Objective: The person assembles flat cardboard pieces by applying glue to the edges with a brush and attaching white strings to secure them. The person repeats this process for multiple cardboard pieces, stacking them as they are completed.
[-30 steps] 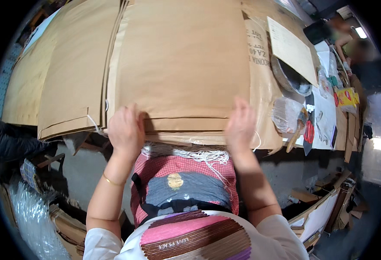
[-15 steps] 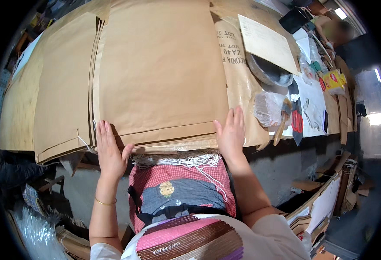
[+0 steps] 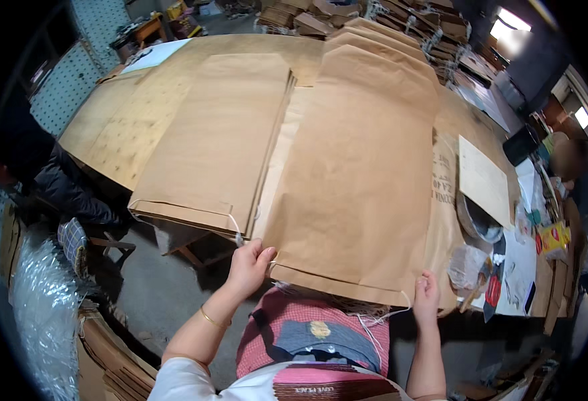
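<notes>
Nearest the body, a tangle of loose white strings [image 3: 372,324] spills over the person's red checked apron [image 3: 294,314], below the near edge of the top paper bag [image 3: 357,167], which lies face-up on its pile on the table [image 3: 107,140]. With that bag as the dial, the left hand [image 3: 248,269] is by its 7 o'clock corner, fingers curled and thumb folded in, beside a short bit of string at the folded strip [image 3: 337,282]; the right hand [image 3: 427,291], at 5 o'clock, is closed too, next to the string at the strip's other end. Whether either truly pinches string cannot be told. Doing this well probably means drawing both sides gently and equally, low and level, so the paper neither tears nor puckers. The left hand should mind the string dangling from the neighbouring bag stack [image 3: 207,140] at 9 o'clock, close enough to snag. Toward 4 o'clock, a brush [image 3: 471,299] and red-handled scissors [image 3: 493,291] lie near, so short outward pulls seem wiser. Farther off, the pile's staggered ends at 12 o'clock could slide under a hard tug; cardboard bundles [image 3: 434,40] stand beyond, toward 1 o'clock.
</notes>
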The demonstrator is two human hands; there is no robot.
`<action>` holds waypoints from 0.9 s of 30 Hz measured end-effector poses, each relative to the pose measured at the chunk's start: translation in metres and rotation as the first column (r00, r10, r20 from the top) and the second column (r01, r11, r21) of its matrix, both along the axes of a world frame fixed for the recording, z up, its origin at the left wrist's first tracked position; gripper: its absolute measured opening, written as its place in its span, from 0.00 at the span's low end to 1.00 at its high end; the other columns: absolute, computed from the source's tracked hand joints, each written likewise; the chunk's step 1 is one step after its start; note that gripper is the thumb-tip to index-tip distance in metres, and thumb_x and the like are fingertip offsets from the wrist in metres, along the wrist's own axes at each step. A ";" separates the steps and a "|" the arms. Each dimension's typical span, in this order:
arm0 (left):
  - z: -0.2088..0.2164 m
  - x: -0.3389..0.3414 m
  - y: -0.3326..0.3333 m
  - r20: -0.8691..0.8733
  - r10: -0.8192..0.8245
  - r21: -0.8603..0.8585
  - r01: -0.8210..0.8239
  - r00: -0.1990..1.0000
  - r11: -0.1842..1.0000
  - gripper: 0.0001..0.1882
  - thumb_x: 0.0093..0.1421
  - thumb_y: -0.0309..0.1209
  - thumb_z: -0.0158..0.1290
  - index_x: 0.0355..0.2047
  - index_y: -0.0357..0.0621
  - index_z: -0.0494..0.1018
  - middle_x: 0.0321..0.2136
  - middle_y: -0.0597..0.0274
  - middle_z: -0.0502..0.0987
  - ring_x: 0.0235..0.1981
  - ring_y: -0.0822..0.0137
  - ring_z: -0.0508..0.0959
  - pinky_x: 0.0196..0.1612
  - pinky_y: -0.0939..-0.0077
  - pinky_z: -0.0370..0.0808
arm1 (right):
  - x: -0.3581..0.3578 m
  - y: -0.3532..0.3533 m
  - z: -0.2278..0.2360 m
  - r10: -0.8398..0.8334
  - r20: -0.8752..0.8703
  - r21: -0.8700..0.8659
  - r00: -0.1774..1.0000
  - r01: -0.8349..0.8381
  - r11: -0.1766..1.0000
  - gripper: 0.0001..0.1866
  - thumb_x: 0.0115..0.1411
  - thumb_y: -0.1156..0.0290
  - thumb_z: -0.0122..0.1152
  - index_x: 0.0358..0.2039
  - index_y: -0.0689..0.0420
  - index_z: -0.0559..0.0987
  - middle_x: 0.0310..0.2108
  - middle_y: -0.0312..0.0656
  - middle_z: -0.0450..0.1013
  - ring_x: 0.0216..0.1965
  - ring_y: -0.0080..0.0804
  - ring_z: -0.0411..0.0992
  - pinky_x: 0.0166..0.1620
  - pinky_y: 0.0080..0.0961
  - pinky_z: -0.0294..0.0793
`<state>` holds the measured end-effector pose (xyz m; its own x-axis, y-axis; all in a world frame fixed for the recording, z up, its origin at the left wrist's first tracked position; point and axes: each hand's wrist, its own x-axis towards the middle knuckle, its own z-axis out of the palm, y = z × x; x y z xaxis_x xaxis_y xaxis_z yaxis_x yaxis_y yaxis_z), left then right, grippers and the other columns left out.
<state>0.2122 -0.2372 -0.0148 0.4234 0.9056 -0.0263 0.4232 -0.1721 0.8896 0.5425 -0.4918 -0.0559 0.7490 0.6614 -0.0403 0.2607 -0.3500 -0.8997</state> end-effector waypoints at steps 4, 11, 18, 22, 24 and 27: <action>0.001 -0.047 0.020 0.074 0.207 0.468 -0.218 0.975 0.856 0.06 0.61 0.26 0.50 0.29 0.36 0.72 0.19 0.54 0.72 0.19 0.59 0.73 0.25 0.68 0.69 | -0.052 0.061 -0.015 0.140 0.189 0.115 0.972 -0.164 0.980 0.17 0.64 0.75 0.46 0.52 0.68 0.69 0.33 0.40 0.72 0.33 0.24 0.70 0.39 0.21 0.71; 0.013 -0.200 0.201 -0.168 0.535 0.622 -0.333 0.828 0.709 0.14 0.60 0.34 0.50 0.25 0.32 0.72 0.22 0.44 0.74 0.25 0.50 0.76 0.30 0.64 0.70 | -0.166 0.246 0.027 0.533 -0.270 0.142 0.802 -0.514 0.846 0.27 0.61 0.77 0.47 0.62 0.63 0.59 0.33 0.50 0.74 0.30 0.26 0.72 0.32 0.23 0.73; 0.017 -0.158 0.237 -0.641 0.733 0.681 -0.274 0.226 0.680 0.21 0.57 0.45 0.52 0.44 0.45 0.75 0.46 0.50 0.74 0.48 0.51 0.73 0.44 0.54 0.71 | -0.250 0.305 0.022 0.297 -0.405 0.122 0.864 -0.271 0.955 0.32 0.57 0.80 0.49 0.62 0.61 0.54 0.31 0.46 0.72 0.21 0.30 0.71 0.23 0.29 0.73; -0.025 -0.061 0.130 -0.699 0.349 0.467 0.029 0.624 0.884 0.34 0.64 0.52 0.41 0.60 0.38 0.61 0.61 0.35 0.57 0.65 0.42 0.53 0.66 0.47 0.45 | -0.252 0.234 0.035 0.495 -0.768 0.351 0.407 -0.379 0.856 0.43 0.59 0.78 0.55 0.67 0.58 0.39 0.29 0.40 0.71 0.20 0.20 0.67 0.20 0.16 0.65; -0.036 -0.048 0.097 -0.614 0.319 0.547 0.098 0.722 0.831 0.30 0.64 0.47 0.44 0.59 0.37 0.62 0.60 0.39 0.60 0.63 0.45 0.57 0.65 0.48 0.48 | -0.222 0.182 0.041 0.649 -0.711 0.364 0.271 -0.649 0.669 0.42 0.62 0.74 0.56 0.68 0.54 0.41 0.32 0.39 0.72 0.28 0.20 0.70 0.29 0.16 0.71; -0.039 -0.054 0.069 -0.165 0.285 0.674 -0.103 0.944 0.732 0.20 0.62 0.33 0.50 0.53 0.36 0.68 0.55 0.45 0.68 0.59 0.45 0.64 0.62 0.54 0.58 | -0.148 0.110 0.058 0.776 -0.456 0.062 0.436 -0.854 0.516 0.18 0.60 0.72 0.59 0.52 0.59 0.75 0.31 0.37 0.75 0.35 0.19 0.72 0.40 0.19 0.73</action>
<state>0.1578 -0.1682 -0.0539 0.2986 0.7994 0.5213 0.6952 -0.5564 0.4550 0.3949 -0.3817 0.0020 -0.2502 0.9078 -0.3367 0.1578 -0.3049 -0.9392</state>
